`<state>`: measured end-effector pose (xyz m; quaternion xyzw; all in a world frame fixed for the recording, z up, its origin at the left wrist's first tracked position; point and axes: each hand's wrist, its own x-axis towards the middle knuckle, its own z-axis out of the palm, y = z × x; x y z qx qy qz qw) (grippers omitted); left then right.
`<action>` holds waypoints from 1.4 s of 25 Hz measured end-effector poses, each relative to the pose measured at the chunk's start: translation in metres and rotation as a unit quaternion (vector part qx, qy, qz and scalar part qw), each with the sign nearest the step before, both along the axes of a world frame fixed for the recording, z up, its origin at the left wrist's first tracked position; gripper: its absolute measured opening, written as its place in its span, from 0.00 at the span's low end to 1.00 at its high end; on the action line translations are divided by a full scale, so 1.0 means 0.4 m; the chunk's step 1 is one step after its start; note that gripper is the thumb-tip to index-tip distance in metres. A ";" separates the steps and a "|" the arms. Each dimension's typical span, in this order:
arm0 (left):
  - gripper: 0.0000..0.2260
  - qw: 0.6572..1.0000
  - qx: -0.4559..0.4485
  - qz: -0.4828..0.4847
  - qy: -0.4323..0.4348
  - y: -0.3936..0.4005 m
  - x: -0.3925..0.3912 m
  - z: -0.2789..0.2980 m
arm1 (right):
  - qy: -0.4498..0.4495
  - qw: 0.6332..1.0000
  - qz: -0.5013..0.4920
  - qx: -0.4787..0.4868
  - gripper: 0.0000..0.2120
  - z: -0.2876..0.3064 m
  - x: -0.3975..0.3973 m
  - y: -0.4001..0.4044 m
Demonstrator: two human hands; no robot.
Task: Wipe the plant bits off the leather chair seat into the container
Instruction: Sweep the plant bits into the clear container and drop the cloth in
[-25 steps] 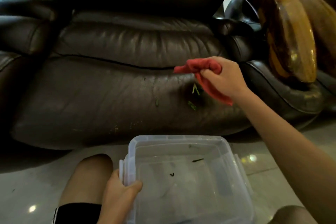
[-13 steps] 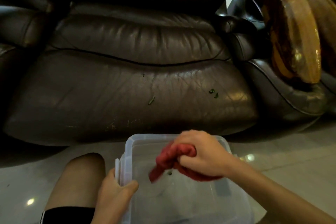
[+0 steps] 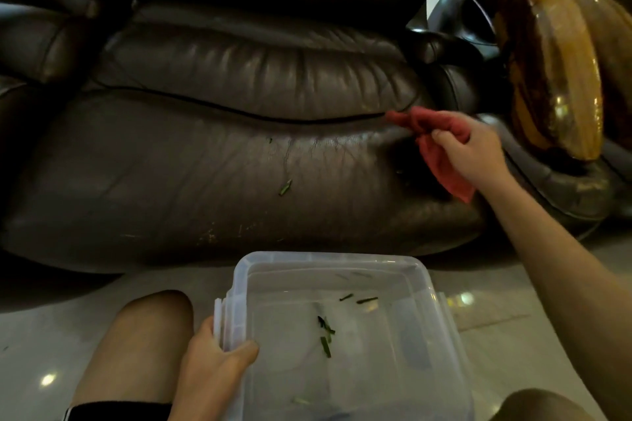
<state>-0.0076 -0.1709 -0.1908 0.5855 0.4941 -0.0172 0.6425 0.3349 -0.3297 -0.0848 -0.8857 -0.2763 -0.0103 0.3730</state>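
Now the dark brown leather chair seat (image 3: 171, 174) fills the view, and below its front edge sits the clear square plastic container (image 3: 342, 335), green bits already inside. Left hand (image 3: 215, 362) clamps the container's near rim; right hand (image 3: 472, 154) pinches a bunched red cloth (image 3: 441, 147) at the seat's right end. One green stem piece (image 3: 285, 187) lies mid-seat, left of the container's line. Risk: a quick sweep flicks it past the rim onto the floor.

1 head-worn wide-angle view looks forward and down. It sits close above the container (image 3: 342, 335). The chair seat (image 3: 205, 181) lies just beyond.
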 end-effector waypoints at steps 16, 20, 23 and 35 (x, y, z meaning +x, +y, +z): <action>0.28 0.998 -0.017 0.029 0.046 -0.002 0.028 0.007 | 0.133 0.965 0.226 -0.010 0.10 -0.110 -0.450 -0.015; 0.27 0.999 -0.021 0.030 0.037 -0.006 0.016 -0.006 | 0.091 0.972 0.175 0.129 0.10 -0.039 -0.322 0.071; 0.31 0.999 -0.031 0.020 0.038 -0.009 0.019 -0.011 | 0.044 0.974 0.111 0.191 0.12 0.011 -0.182 0.220; 0.28 1.000 -0.021 0.016 -0.017 -0.008 -0.015 0.002 | 0.005 0.972 0.233 -0.032 0.15 -0.054 -0.184 0.403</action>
